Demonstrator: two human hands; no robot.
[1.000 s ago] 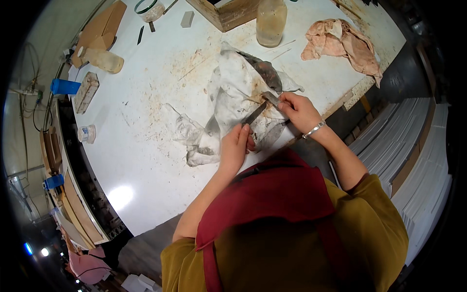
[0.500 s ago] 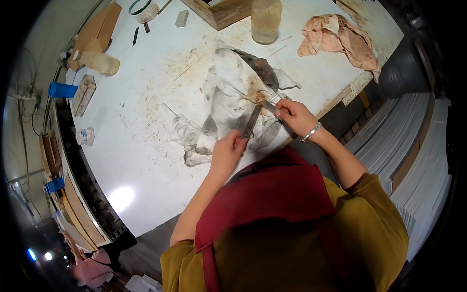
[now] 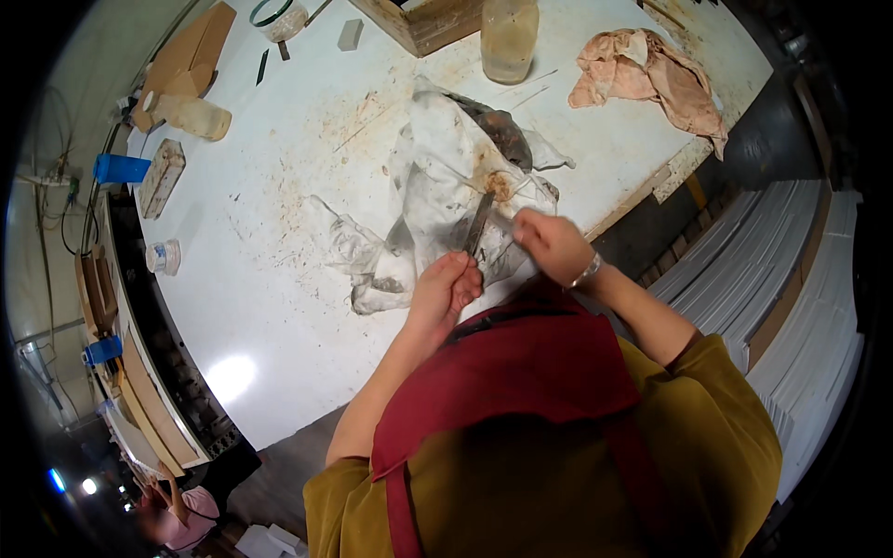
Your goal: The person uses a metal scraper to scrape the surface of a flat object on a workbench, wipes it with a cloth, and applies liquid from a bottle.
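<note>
A dark, flat metal strip (image 3: 479,226) stands out from my left hand (image 3: 448,286), whose fingers are closed round its near end. Its far tip reaches a brown smear (image 3: 500,188) on a crumpled white rag (image 3: 435,139). My right hand (image 3: 555,244) is closed on a short grey metal blade (image 3: 500,222), blurred by motion. That blade lies close to the strip's right side; whether the two touch I cannot tell. Dark stains mark the rag, which lies beneath both tools near the table's front edge.
On the white table (image 3: 270,316) stand a jar of cloudy liquid (image 3: 508,46) and a wooden box (image 3: 419,33). A pinkish cloth (image 3: 642,79) lies at the right. Farther left are a tipped bottle (image 3: 197,118) and a stained block (image 3: 163,179). Stacked white sheets (image 3: 744,251) stand beyond the right edge.
My right hand has moved slightly left and down with its blade, away from the brown smear. The dark strip has turned a little more upright in my left hand.
</note>
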